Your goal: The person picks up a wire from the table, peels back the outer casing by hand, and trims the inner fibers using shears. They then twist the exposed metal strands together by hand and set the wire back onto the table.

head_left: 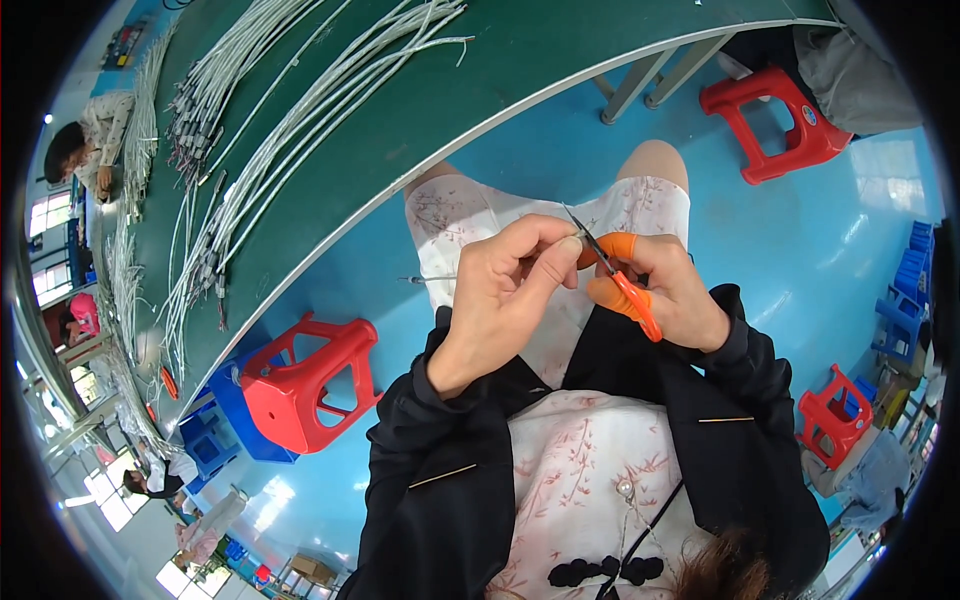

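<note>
Above my lap, my left hand is closed, thumb against forefinger, on a thin grey-white cable. One end of the cable sticks out to the left of the hand. The part at the fingertips is small and hard to make out. My right hand grips small scissors with orange handles. Their dark blades point up and left, right beside my left fingertips, close to the pinched cable. Orange finger covers sit on the right thumb and forefinger.
The green table curves across the upper left, bearing a bundle of white cables and more cable bunches behind. An orange-handled tool lies near its edge. Red stools stand left and right, with a blue stool. Other people sit farther off.
</note>
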Tool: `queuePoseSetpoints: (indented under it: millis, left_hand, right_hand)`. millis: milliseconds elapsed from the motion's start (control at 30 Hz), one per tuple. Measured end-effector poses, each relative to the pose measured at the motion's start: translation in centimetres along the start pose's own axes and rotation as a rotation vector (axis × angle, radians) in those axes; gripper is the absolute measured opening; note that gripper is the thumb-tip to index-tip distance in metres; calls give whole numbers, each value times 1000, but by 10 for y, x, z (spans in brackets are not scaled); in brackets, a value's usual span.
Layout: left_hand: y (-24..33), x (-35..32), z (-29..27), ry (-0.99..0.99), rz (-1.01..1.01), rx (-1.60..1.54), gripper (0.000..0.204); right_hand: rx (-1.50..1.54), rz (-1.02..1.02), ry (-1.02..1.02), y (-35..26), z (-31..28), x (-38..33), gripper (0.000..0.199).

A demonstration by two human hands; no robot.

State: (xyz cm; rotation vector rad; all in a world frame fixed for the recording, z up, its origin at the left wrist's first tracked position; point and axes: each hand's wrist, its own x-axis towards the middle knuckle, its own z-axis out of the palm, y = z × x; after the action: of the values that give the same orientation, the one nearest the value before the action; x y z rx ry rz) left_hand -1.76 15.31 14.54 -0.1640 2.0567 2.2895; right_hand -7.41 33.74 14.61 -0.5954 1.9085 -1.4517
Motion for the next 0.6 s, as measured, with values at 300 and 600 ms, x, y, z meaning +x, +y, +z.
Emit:
queuePoseSetpoints:
  millis: [300, 600]
  left_hand:
    - [1, 3, 1, -11, 95, 135, 8]
    - [-8, 9, 5, 108, 755, 998, 16]
  right_hand:
    - [146, -8, -15, 6, 1, 0, 25]
    - [51, 155, -20, -6, -6, 1, 33]
